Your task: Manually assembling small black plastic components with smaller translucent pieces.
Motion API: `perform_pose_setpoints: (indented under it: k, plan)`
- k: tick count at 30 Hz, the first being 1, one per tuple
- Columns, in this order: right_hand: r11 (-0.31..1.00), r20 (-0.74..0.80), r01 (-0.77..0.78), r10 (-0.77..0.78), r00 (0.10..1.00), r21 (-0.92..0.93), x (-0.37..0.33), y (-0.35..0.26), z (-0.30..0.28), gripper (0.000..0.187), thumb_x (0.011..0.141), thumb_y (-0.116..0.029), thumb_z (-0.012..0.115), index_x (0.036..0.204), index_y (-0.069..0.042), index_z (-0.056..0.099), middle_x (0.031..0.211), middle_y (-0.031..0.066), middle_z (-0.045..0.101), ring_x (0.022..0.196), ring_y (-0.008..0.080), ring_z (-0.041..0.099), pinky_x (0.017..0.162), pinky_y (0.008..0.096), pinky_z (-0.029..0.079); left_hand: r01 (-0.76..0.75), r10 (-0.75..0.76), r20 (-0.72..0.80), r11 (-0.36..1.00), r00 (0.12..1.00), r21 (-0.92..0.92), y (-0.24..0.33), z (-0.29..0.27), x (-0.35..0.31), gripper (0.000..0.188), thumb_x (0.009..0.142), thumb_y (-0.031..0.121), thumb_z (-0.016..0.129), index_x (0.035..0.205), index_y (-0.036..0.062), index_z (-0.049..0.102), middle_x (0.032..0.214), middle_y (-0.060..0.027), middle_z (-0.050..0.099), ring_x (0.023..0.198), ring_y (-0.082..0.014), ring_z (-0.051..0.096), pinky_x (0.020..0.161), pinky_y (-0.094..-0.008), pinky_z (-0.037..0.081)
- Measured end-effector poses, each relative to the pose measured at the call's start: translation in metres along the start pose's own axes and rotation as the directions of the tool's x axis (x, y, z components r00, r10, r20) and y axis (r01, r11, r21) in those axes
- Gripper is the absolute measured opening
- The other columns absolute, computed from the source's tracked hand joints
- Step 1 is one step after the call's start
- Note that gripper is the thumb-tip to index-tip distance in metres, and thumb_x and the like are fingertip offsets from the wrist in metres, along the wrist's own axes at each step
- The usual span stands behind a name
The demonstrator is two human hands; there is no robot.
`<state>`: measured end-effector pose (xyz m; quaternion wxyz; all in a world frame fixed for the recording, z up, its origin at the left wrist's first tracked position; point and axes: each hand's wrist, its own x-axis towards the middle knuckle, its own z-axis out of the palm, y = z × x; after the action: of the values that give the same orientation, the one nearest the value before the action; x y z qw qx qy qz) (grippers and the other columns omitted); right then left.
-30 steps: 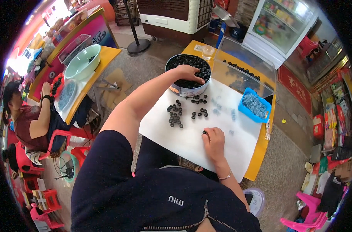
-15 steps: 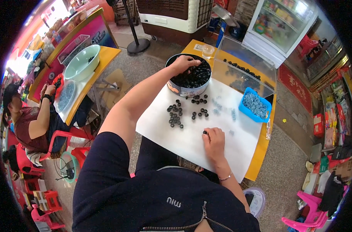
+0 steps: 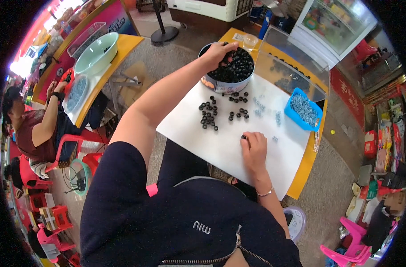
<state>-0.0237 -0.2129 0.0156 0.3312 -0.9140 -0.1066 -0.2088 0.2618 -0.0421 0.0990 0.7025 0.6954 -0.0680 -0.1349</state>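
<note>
A round tin point(image 3: 227, 87) at the far side of the table is filled with black, holed beads point(image 3: 240, 66). My left hand point(image 3: 220, 53) reaches over its rim with curled fingers down among the beads; what they grip is hidden. Lower on the white sheet point(image 3: 229, 133) rests my right hand point(image 3: 255, 151), its thumb and fingers closed on a small black bead point(image 3: 244, 137). Loose black beads point(image 3: 208, 116) lie in small groups on the sheet between the tin and my right hand. Small pale blue pieces point(image 3: 277, 118) are scattered farther right.
A blue tray point(image 3: 316, 125) of pale blue pieces stands at the right, before a clear box point(image 3: 296, 84) with more black beads. A small clear cup point(image 3: 250, 41) sits behind the tin. To the left, another person point(image 3: 38, 129) works at a table with a green basin point(image 3: 93, 64).
The table and everything on it appear higher in the view and slightly right. My left hand stays in the tin, and my right hand keeps the bead at its fingertips.
</note>
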Motion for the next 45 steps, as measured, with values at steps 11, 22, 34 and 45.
perform_pose_setpoints:
  k: [11, 22, 34, 45]
  plan:
    - [0.999, -0.004, -0.029, 0.029, 1.000, -0.025, 0.000, 0.002, 0.002, 0.017, 0.078, -0.008, 0.064, 0.094, -0.005, 0.062, 0.088, 0.0090, 0.057, 0.086, 0.0273, 0.054, 0.077, 0.0383, 0.040, 0.074, -0.016, 0.205, 0.958, 0.979, -0.277, 0.010, 0.009, -0.061, 0.032, 0.090, 0.044, 0.062, 0.090, 0.0123, 0.055, 0.073, 0.0020, 0.052, 0.059, -0.0071, 0.046, 0.044, -0.0225, 0.029]
    - [1.000, 0.007, -0.027, 0.027, 1.000, -0.012, 0.002, -0.001, 0.000, 0.016, 0.079, -0.008, 0.063, 0.094, -0.004, 0.062, 0.087, 0.0086, 0.057, 0.084, 0.0266, 0.053, 0.077, 0.0379, 0.039, -0.389, 0.326, 0.215, 0.800, 0.921, 0.457, -0.054, 0.032, -0.135, 0.033, 0.081, 0.037, 0.073, 0.090, 0.0062, 0.068, 0.072, -0.0077, 0.061, 0.060, -0.0183, 0.058, 0.052, -0.0312, 0.045]
    - [0.999, 0.013, -0.037, 0.038, 0.999, -0.019, 0.000, 0.000, 0.000, 0.017, 0.079, -0.009, 0.065, 0.096, -0.004, 0.062, 0.087, 0.0084, 0.057, 0.084, 0.0265, 0.053, 0.077, 0.0376, 0.040, -0.540, 0.405, 0.411, 0.287, 0.817, 0.791, -0.084, 0.034, -0.129, 0.033, 0.081, 0.040, 0.068, 0.104, 0.0160, 0.063, 0.101, -0.0136, 0.057, 0.100, -0.0336, 0.055, 0.081, -0.0446, 0.048]
    - [0.999, 0.014, -0.041, 0.041, 0.999, 0.002, 0.001, 0.000, -0.001, 0.017, 0.080, -0.009, 0.064, 0.096, -0.004, 0.062, 0.088, 0.0086, 0.056, 0.085, 0.0266, 0.053, 0.078, 0.0382, 0.040, -0.550, 0.359, 0.440, 0.312, 0.823, 0.775, -0.075, 0.026, -0.131, 0.044, 0.076, 0.039, 0.072, 0.112, 0.0143, 0.064, 0.110, -0.0106, 0.059, 0.108, -0.0295, 0.051, 0.092, -0.0397, 0.044]
